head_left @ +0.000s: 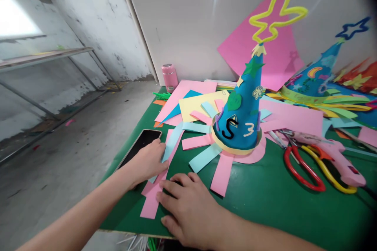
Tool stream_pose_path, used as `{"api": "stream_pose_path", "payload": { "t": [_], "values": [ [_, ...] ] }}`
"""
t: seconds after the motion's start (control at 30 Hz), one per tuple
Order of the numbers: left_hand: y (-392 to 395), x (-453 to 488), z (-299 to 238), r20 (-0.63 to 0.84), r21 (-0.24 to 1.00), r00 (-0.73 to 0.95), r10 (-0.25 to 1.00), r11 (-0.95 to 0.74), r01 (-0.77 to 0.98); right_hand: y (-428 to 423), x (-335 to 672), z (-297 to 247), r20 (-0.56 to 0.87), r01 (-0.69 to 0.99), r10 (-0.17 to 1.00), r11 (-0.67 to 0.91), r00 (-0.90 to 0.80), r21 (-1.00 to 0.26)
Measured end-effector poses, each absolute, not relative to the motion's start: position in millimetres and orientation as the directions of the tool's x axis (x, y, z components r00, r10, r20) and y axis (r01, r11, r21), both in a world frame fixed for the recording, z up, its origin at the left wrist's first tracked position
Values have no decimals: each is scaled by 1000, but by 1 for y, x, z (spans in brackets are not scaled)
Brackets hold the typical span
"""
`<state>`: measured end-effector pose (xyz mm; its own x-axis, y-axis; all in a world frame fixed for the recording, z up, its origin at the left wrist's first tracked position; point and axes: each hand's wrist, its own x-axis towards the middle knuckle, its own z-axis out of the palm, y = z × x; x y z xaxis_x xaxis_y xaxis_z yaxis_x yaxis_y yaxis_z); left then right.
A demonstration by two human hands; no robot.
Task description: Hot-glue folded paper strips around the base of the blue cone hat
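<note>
A blue paper cone hat (pixel 242 110) with a yellow pipe-cleaner star stands on the green table (pixel 265 196), ringed by pink and light-blue paper strips (pixel 203 157). My left hand (pixel 147 162) lies on the strips at the front left, fingers curled over a light-blue strip, next to a black phone (pixel 140 145). My right hand (pixel 185 208) rests flat on the table with fingers spread, its fingertips touching a pink strip (pixel 151 202).
Red-and-yellow scissors (pixel 306 168) and a pink glue gun (pixel 338 157) lie at the right. Pink, yellow and blue paper sheets (pixel 191 102) and a pink bottle (pixel 170 77) sit behind. A second blue hat (pixel 321 70) stands far right. The table edge is near me.
</note>
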<state>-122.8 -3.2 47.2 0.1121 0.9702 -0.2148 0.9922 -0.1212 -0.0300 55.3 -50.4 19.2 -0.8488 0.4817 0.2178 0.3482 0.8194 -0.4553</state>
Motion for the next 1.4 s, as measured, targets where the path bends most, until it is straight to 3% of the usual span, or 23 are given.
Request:
{"api": "stream_pose_path", "payload": {
  "t": [0.37, 0.67, 1.13, 1.4],
  "values": [
    [8, -107, 50, -221, -167, 83, 972, -121, 978, -51, 57, 17, 235, 345, 480, 826, -845, -446],
    [22, -94, 53, -197, -201, 56, 979, -96, 975, -51, 56, 17, 243, 348, 483, 828, -841, -440],
    [35, -117, 55, -198, -125, 114, 973, -141, 982, -49, 57, 17, 241, 351, 486, 826, -840, -441],
    [29, -124, 94, 19, -58, -12, 1000, 13, 998, -51, 57, 19, 238, 351, 482, 829, -843, -436]
  ]
}}
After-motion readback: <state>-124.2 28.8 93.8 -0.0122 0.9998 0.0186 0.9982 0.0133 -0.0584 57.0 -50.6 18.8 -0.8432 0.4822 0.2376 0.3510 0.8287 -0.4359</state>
